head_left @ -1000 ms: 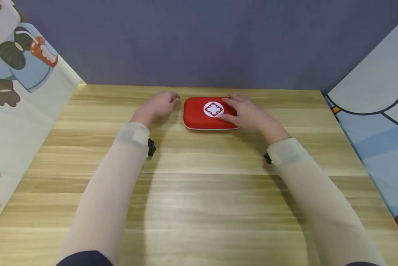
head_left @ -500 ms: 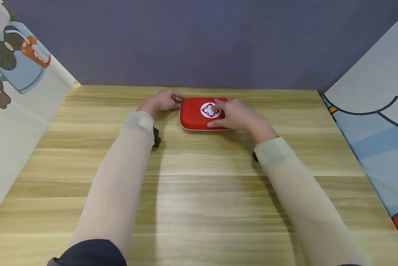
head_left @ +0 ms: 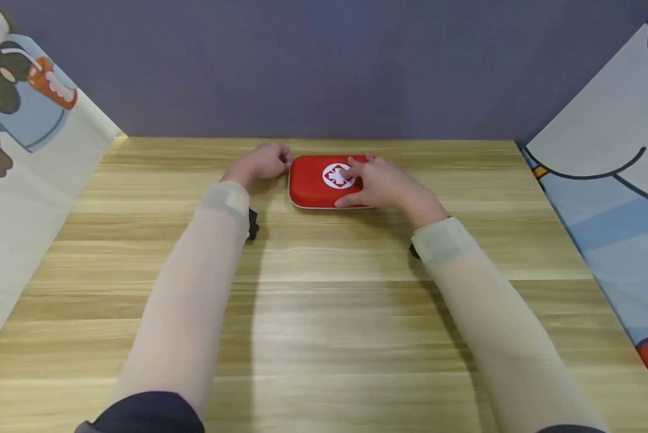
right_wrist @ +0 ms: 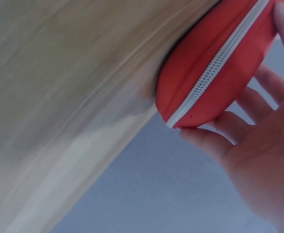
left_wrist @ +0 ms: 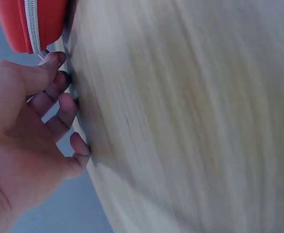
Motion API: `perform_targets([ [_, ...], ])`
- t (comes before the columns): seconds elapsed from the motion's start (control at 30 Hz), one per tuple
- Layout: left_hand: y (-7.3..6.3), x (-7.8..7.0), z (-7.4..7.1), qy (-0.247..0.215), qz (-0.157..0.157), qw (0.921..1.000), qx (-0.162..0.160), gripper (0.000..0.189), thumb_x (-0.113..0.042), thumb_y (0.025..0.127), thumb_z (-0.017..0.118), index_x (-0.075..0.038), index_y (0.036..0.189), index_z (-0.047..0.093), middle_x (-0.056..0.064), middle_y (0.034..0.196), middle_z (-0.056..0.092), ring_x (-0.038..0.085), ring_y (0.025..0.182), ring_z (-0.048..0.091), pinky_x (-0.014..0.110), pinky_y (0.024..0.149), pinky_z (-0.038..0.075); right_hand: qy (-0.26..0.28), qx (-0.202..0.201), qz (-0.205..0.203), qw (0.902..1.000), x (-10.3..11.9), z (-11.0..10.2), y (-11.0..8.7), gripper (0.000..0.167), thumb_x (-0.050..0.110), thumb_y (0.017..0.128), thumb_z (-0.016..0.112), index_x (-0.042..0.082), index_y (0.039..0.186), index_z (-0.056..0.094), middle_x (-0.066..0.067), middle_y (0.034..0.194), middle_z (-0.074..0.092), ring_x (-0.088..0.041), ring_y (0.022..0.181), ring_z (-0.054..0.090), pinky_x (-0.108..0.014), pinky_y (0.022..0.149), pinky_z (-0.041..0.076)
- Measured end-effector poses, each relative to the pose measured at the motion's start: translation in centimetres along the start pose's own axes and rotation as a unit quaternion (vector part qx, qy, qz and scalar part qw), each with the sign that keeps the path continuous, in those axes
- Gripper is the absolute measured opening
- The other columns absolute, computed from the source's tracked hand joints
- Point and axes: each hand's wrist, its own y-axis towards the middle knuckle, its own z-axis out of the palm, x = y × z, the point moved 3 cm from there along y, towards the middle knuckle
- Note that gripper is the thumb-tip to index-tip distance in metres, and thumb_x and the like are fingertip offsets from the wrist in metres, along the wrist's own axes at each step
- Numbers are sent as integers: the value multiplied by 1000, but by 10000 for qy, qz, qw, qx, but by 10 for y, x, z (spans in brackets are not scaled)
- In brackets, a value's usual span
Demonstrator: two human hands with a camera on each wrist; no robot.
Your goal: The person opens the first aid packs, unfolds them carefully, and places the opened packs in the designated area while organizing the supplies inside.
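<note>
A red zipped first-aid case (head_left: 308,180) with a white cross emblem lies flat near the back of the table. My left hand (head_left: 264,161) is at its back left corner. In the left wrist view the thumb (left_wrist: 42,73) and index finger pinch the small metal zipper pull (left_wrist: 42,55) at the end of the pale zipper (left_wrist: 32,24); the fingertips largely hide it. My right hand (head_left: 386,183) grips the case's right end from above, thumb near the front edge and fingers spread over the top. In the right wrist view the zipper (right_wrist: 214,68) there looks closed.
The wood-grain table (head_left: 324,337) runs up to a grey-blue back wall (head_left: 324,72). Cartoon-printed panels stand at the left (head_left: 32,198) and right (head_left: 600,180). Pale sleeves cover both forearms, each with a small black device at the wrist.
My left hand has moved right to the case's corner, and its thumb and index finger have come together on the zipper pull. My right hand has slid further left over the case.
</note>
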Motion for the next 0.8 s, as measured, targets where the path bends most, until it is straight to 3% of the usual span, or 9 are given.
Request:
perform_targets([
  [0.27, -13, 7, -1, 410, 213, 9988, 152, 13, -12, 106, 54, -2, 101, 61, 11, 100, 58, 28, 99, 51, 42, 92, 44, -308, -51, -75, 9995, 2, 0, -2, 79, 58, 93, 74, 21, 160, 51, -14, 175, 33, -52, 159, 29, -60, 130, 31],
  [0.4, -29, 10, 3, 549, 537, 9962, 403, 15, -13, 106, 59, -3, 97, 65, 8, 95, 59, 25, 92, 51, 39, 86, 44, -362, -28, -20, 9993, 4, 2, -3, 79, 59, 94, 72, 20, 160, 51, -15, 174, 33, -53, 159, 29, -62, 131, 28],
  [0.53, -47, 10, 10, 658, 843, 9929, 514, 19, -15, 107, 61, -5, 92, 66, 4, 84, 56, 20, 80, 48, 36, 77, 42, -527, -138, -60, 9985, 9, 2, -3, 78, 59, 95, 71, 19, 159, 53, -19, 171, 38, -50, 153, 40, -60, 128, 35],
  [0.8, -74, 3, 21, 652, 849, 9932, 448, 23, -12, 106, 62, -6, 84, 63, -1, 71, 49, 16, 69, 43, 34, 71, 39, -784, -158, -23, 9968, 17, 2, -1, 77, 59, 95, 71, 19, 158, 53, -22, 166, 45, -42, 141, 54, -56, 122, 43],
])
